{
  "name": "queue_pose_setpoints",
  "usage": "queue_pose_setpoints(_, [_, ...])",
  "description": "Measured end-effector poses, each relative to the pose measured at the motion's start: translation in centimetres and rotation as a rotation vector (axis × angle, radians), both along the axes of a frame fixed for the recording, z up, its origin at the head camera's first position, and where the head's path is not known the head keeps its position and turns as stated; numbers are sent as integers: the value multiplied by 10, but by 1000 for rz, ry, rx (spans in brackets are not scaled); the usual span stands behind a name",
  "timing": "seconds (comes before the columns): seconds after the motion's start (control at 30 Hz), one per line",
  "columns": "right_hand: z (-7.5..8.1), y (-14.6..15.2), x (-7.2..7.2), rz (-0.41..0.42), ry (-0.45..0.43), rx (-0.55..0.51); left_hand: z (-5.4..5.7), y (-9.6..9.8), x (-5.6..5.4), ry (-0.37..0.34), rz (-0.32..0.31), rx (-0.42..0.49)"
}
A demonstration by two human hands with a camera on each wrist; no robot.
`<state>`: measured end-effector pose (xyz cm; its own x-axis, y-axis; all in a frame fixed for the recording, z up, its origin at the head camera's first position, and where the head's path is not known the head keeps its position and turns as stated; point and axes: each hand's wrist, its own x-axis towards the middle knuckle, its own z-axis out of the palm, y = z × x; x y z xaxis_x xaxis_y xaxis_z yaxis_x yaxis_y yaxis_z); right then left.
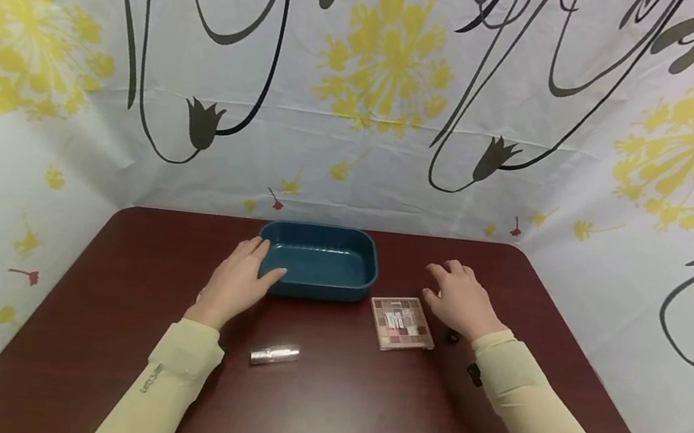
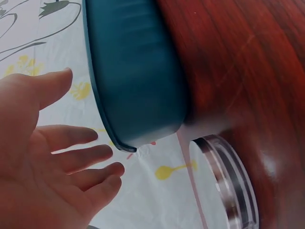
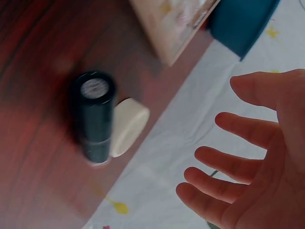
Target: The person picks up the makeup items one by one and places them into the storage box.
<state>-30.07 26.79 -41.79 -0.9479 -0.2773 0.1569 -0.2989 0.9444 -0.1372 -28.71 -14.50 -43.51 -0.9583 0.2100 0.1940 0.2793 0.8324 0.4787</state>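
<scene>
My left hand [image 1: 232, 283] is held at the left end of a dark teal rectangular tray [image 1: 310, 290], fingers extended. In the left wrist view a gap shows between the fingers and the tray. Below that hand is a round container with a clear, glossy side [image 2: 228, 183], mostly hidden in the head view. My right hand [image 1: 461, 298] hovers right of a flat eyeshadow palette [image 1: 401, 324], its fingers loosely bent and holding nothing. Near it are a black tube [image 3: 95, 117] with a label on its end and a cream, rounded piece [image 3: 129, 125].
A shiny silver tube [image 1: 275, 355] lies on the dark red-brown table [image 1: 337, 431], in front of the tray. A patterned white cloth [image 1: 355, 171] hangs behind the table and along both sides. The right forearm partly covers the black tube in the head view.
</scene>
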Motion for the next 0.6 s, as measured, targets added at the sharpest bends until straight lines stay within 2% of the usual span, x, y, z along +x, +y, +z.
queue_pose_setpoints(0.27, [-12, 18, -11, 4, 2, 42, -5, -4, -4, -2, 18, -59])
queue_pose_setpoints(0.6, [-31, 36, -8, 17, -17, 82, -13, -5, -1, 4, 41, -88])
